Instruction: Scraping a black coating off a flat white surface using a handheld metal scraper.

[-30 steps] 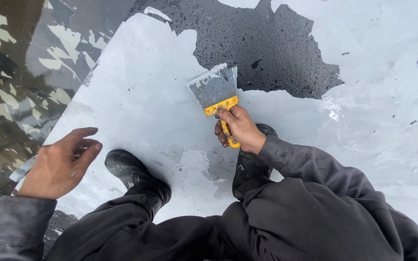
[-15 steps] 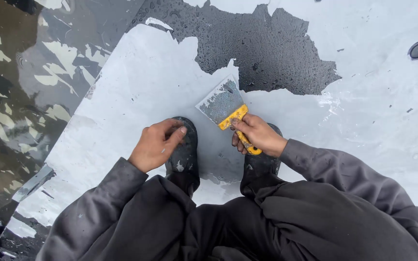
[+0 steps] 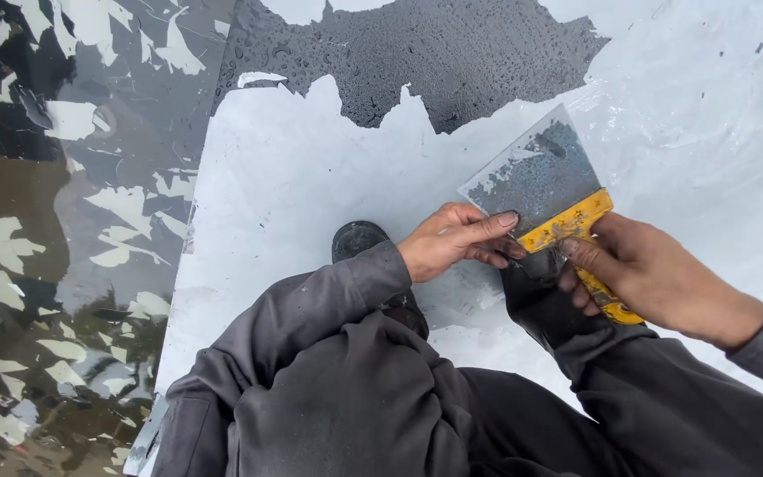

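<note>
Knees (image 3: 355, 389) in grey trousers fill the near edge; the person squats. Right hand (image 3: 655, 278) wrapped tight around the scraper's (image 3: 549, 190) yellow handle, thumb on top near the blade base. Left hand (image 3: 452, 240) half open, fingertips touching the near corner of the blade, not gripping it. Scraper held tilted above the black boots (image 3: 359, 240), blade smeared grey-white. Beyond: pale coating (image 3: 311, 177) over wet dark surface (image 3: 434, 53), ragged edge. No containers seen.
</note>
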